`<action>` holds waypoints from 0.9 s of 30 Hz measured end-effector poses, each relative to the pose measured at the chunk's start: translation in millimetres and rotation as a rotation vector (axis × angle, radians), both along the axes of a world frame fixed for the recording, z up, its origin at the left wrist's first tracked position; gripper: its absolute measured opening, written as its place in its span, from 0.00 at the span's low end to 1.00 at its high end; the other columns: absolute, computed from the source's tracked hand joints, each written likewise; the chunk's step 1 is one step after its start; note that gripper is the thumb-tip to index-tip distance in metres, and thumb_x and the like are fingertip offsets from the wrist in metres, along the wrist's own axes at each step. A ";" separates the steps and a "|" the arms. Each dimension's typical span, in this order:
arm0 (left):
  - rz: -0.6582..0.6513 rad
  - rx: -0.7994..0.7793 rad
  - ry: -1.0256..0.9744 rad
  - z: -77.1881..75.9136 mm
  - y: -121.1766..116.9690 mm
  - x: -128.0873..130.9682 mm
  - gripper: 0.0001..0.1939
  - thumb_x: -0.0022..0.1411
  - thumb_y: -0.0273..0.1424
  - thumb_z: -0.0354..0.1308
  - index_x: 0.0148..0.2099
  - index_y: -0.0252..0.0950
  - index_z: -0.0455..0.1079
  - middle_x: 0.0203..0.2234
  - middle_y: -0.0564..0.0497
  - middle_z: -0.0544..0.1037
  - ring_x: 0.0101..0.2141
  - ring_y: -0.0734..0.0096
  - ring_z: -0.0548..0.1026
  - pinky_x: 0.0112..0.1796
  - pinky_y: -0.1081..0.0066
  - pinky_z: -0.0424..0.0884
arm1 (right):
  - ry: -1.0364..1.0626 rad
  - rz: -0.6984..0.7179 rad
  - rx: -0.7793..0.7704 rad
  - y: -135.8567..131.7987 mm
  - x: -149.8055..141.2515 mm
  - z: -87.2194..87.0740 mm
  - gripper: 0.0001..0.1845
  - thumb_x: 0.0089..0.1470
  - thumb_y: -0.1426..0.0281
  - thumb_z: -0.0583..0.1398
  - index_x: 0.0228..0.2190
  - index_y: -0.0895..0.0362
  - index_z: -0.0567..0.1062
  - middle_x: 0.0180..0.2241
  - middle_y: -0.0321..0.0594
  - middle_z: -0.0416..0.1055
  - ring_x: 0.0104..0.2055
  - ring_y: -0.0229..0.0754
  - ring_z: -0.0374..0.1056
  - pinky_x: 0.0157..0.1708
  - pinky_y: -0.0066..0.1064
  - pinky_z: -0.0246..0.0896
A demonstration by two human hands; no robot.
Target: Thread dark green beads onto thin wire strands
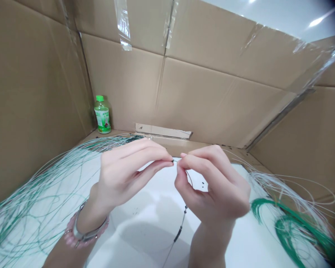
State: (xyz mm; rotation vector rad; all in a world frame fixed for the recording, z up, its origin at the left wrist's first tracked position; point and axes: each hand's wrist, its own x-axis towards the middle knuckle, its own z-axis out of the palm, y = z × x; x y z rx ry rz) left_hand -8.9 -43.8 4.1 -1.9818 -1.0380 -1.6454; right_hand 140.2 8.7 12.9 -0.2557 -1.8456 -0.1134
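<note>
My left hand [128, 171] is closed in a pinch, with a tiny dark bead [172, 161] at the tips of its thumb and forefinger. Just to the right, my right hand [212, 182] pinches a thin wire [191, 181] close to its end, and a short piece of it spans the small gap to the bead. Whether the wire passes through that bead is too small to tell. Below my right hand the wire hangs down, carrying several small dark beads [178, 234]. My right fingers and palm hide part of its length.
Green and white strands [53, 190] spread over the white surface [145, 230] at left. More white strands [279, 182] and a green coil [289, 230] lie at right. A green-capped bottle [102, 117] stands in the back left corner. Cardboard walls [212, 100] enclose the workspace; a cardboard strip [163, 131] lies at the back.
</note>
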 end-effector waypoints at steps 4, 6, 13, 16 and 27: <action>-0.017 0.011 0.020 0.4 0.9 -0.5 0.11 0.53 0.16 0.62 0.37 0.35 0.71 0.26 0.54 0.76 0.27 0.76 0.73 0.30 0.76 0.71 | -0.002 0.000 0.003 0.5 -0.8 -0.1 0.10 0.47 0.84 0.60 0.26 0.57 0.71 0.25 0.36 0.67 0.27 0.34 0.61 0.25 0.28 0.60; -0.011 0.020 0.029 0.7 0.9 -0.6 0.10 0.53 0.16 0.62 0.36 0.35 0.71 0.26 0.54 0.76 0.27 0.77 0.73 0.29 0.76 0.71 | 0.009 -0.002 -0.001 0.4 -1.0 0.0 0.10 0.47 0.84 0.61 0.26 0.58 0.71 0.25 0.36 0.67 0.27 0.34 0.61 0.25 0.28 0.60; 0.000 0.041 0.027 1.0 0.7 -0.6 0.10 0.53 0.16 0.62 0.36 0.33 0.71 0.26 0.54 0.76 0.27 0.77 0.73 0.29 0.77 0.71 | -0.005 0.015 -0.008 0.5 -0.3 -0.1 0.10 0.47 0.84 0.60 0.26 0.58 0.71 0.25 0.36 0.67 0.27 0.34 0.60 0.26 0.28 0.60; 0.008 0.044 0.035 1.0 0.6 -0.5 0.09 0.54 0.17 0.62 0.36 0.34 0.71 0.25 0.54 0.76 0.27 0.77 0.73 0.29 0.76 0.71 | -0.013 0.031 -0.014 1.2 -1.0 0.1 0.10 0.47 0.84 0.60 0.26 0.58 0.71 0.25 0.36 0.67 0.28 0.35 0.61 0.26 0.28 0.60; -0.004 0.045 0.032 1.0 0.6 -0.6 0.09 0.53 0.17 0.62 0.36 0.34 0.71 0.26 0.54 0.76 0.28 0.77 0.73 0.29 0.77 0.72 | -0.002 0.054 -0.025 0.8 -0.2 -0.7 0.09 0.47 0.85 0.60 0.26 0.59 0.71 0.25 0.36 0.67 0.29 0.33 0.60 0.26 0.27 0.60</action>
